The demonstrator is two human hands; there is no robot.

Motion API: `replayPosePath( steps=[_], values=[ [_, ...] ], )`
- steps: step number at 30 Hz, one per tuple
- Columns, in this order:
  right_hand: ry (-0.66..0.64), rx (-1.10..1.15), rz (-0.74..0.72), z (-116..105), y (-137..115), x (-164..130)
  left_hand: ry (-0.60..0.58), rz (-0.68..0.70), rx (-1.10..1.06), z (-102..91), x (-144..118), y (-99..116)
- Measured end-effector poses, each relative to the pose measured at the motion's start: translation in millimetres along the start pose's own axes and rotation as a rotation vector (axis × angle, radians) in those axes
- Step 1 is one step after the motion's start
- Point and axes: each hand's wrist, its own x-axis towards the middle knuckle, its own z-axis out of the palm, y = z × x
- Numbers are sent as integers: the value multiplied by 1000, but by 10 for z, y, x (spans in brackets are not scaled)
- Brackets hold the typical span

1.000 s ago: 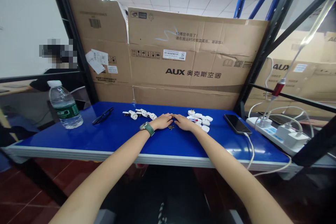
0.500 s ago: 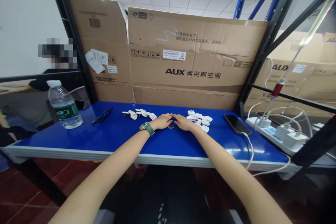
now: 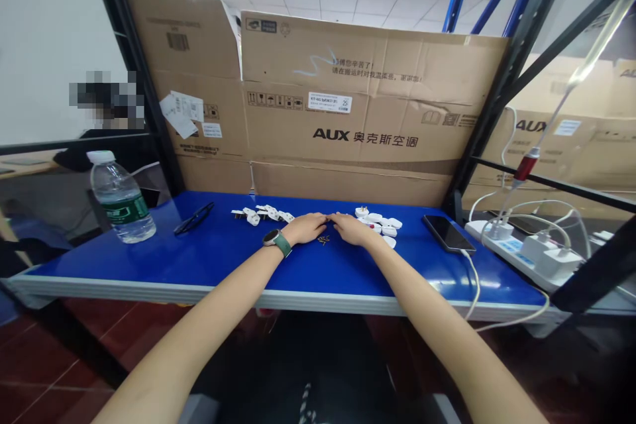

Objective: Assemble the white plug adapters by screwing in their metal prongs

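Note:
My left hand (image 3: 307, 228), with a watch on a green strap at its wrist, lies flat on the blue table, fingers stretched out. Opposite it, my right hand (image 3: 350, 229) rests palm down with extended fingers. The fingertips of both hands meet or nearly meet. Just below them is a small heap of brass-coloured screws (image 3: 323, 239). Left of my left hand lie several white plug pieces with metal pins (image 3: 269, 212). Several white plug covers (image 3: 388, 231) sit beside my right hand, which partly hides them and a thin object with a red part (image 3: 371, 226).
A water bottle (image 3: 122, 202) and dark glasses (image 3: 194, 218) stand and lie at the left. On the right are a phone (image 3: 448, 234) on a cable and a white power strip (image 3: 517, 253) with chargers. Cardboard (image 3: 368, 172) walls the back. A person sits beyond, far left.
My right hand has shifted slightly away from me and now covers more of the thin object with the red part. The left hand has hardly moved.

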Motion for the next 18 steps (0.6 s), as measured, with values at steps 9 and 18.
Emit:
replayPosePath(
  steps=[9, 18],
  values=[
    [157, -146, 171, -616, 202, -285, 208, -116, 157, -483, -157, -3],
    [-47, -174, 328, -704, 394, -402, -115, -244, 120, -702, -474, -408]
  ],
)
